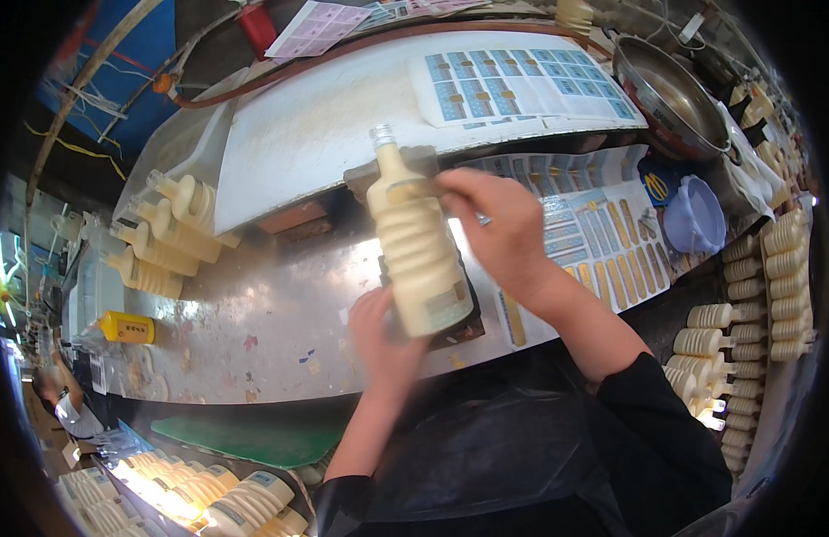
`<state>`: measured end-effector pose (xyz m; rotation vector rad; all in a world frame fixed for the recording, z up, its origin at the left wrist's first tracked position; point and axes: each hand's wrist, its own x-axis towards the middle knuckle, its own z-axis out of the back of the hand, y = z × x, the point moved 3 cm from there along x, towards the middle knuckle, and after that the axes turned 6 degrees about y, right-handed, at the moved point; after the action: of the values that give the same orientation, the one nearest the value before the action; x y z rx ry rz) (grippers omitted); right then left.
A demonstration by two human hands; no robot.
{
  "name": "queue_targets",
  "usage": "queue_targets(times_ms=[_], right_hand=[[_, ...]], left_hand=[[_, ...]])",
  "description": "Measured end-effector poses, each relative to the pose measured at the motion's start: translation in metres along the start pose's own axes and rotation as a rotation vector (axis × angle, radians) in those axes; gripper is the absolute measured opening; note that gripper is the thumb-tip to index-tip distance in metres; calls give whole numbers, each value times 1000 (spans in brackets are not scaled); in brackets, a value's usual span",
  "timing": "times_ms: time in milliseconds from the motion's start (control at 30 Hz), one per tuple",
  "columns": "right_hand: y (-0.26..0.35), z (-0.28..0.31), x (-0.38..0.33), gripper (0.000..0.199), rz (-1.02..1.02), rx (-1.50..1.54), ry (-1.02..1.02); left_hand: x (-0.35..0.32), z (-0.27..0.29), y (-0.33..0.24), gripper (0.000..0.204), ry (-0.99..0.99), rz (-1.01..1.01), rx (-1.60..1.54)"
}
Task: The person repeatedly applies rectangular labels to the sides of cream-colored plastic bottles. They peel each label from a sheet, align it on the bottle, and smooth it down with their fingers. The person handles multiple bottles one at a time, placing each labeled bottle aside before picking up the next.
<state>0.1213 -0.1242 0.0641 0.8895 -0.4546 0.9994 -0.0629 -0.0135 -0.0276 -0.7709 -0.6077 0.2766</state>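
Observation:
A cream-coloured bottle [422, 259] with a ribbed body and a clear threaded neck leans slightly left in front of me. Around its lower part my left hand [383, 338] is closed, somewhat blurred. My right hand [504, 224] has its fingers pinched together at the bottle's shoulder, beside a small gold-brown strip [411, 191]; whether the fingertips grip its end is hard to make out. A grey label shows low on the bottle. Under and behind the bottle is a dark block-like stand [468, 291], partly hidden. Sheets of blue and gold labels [602, 237] lie to the right.
Several similar bottles [177, 215] lie at the left, near a yellow bottle [128, 328]. A white board [307, 107] carries another label sheet [526, 85]. A metal pan [670, 94] and lavender bucket [695, 215] stand right. More bottles [705, 345] are stacked right and lower left.

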Motion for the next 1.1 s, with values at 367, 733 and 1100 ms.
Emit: queue_targets(times_ms=[367,733,1100], right_hand=[[-10,26,-17,11,-598,805,77],[-48,27,-91,31,-1011,884,500],[-4,9,-54,76,-556,610,611]], left_hand=[[11,-8,-20,68,20,-154,-6],[55,4,-29,54,-135,-174,48],[144,26,-21,46,218,395,-773]])
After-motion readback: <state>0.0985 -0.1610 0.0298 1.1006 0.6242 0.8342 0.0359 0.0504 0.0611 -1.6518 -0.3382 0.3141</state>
